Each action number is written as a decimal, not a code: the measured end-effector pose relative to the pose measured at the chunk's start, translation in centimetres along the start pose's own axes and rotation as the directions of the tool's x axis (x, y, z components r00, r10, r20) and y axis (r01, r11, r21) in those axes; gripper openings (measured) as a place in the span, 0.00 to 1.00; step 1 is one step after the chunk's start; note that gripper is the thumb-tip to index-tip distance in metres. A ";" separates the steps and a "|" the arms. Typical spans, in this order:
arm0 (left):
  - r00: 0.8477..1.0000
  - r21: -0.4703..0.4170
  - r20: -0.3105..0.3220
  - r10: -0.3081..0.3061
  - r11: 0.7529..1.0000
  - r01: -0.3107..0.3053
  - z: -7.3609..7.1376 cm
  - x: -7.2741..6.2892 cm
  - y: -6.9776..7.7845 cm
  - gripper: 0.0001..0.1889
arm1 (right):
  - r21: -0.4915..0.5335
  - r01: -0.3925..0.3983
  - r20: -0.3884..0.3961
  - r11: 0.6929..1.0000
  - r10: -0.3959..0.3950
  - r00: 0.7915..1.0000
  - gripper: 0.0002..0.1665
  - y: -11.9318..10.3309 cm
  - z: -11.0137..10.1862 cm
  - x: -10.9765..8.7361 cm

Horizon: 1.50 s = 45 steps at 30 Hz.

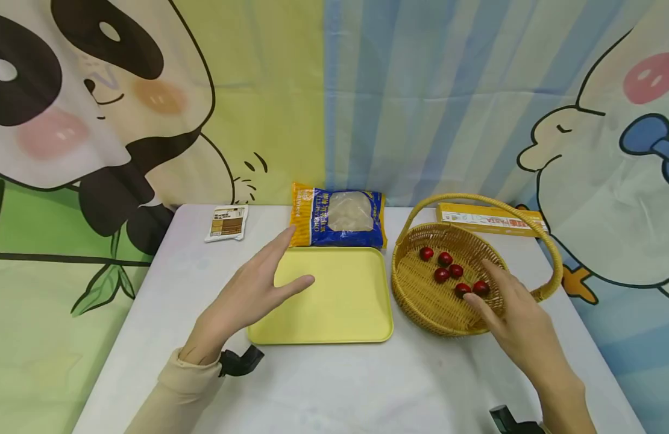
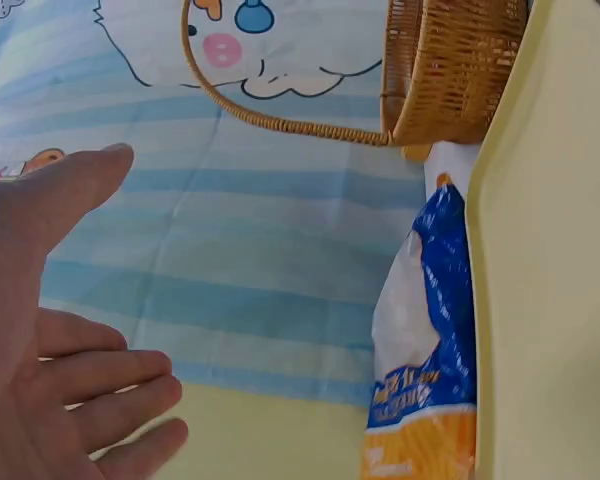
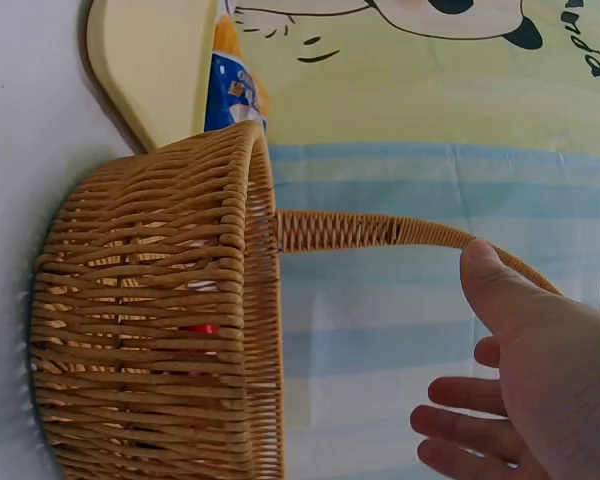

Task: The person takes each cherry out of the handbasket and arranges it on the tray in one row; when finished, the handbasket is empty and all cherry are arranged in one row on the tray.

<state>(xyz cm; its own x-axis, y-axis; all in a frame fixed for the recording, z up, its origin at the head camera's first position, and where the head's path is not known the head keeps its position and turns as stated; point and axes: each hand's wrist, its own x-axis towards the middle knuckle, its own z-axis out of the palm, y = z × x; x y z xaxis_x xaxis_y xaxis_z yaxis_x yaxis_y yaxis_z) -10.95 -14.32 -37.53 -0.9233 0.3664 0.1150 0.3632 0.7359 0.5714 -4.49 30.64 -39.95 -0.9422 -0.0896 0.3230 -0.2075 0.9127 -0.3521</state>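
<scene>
While hands (image 1: 254,295) (image 1: 521,325) hover, fingers relaxed, wicker basket (image 1: 434,307) holds six cherries (image 1: 442,275) beside yellow tray (image 1: 340,301).

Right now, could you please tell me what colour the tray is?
The tray is pale yellow, best seen in the head view.

I'd call this a staged tabletop corner; what kind of building it stands in, I can't tell. A wrinkled cloth (image 1: 275,90) printed with a cartoon panda and blue stripes hangs right behind the white table (image 1: 356,392), like a studio backdrop. A yellow tray (image 1: 334,301), a wicker basket (image 1: 416,304) and packaged food are set out, and black gear (image 1: 239,363) sits at the person's wrists.
</scene>
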 end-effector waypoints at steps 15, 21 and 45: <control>0.983 -0.601 -0.182 -0.010 0.792 -0.103 3.5 3.6 1.1 0.23 | 0.163 0.021 -0.461 0.986 0.057 0.885 0.29 2.4 0.5 -2.3; 0.993 -0.782 -0.106 -0.047 0.621 -0.054 4.7 4.5 1.4 0.20 | 0.246 0.014 -0.564 0.969 0.131 0.816 0.23 3.2 1.0 -2.8; 0.999 -0.837 0.001 -0.032 0.546 0.018 6.8 6.5 1.2 0.21 | 0.664 -0.173 -0.309 0.727 0.478 0.822 0.47 6.9 3.0 -3.6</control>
<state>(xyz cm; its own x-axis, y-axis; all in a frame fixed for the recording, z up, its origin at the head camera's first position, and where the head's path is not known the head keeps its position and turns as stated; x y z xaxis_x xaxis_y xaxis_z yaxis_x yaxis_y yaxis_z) -15.66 -7.15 -41.63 -0.9346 0.3426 0.0960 0.0772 -0.0682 0.9947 -3.29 36.07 -46.13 -0.7925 0.4857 0.3689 -0.1627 0.4145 -0.8954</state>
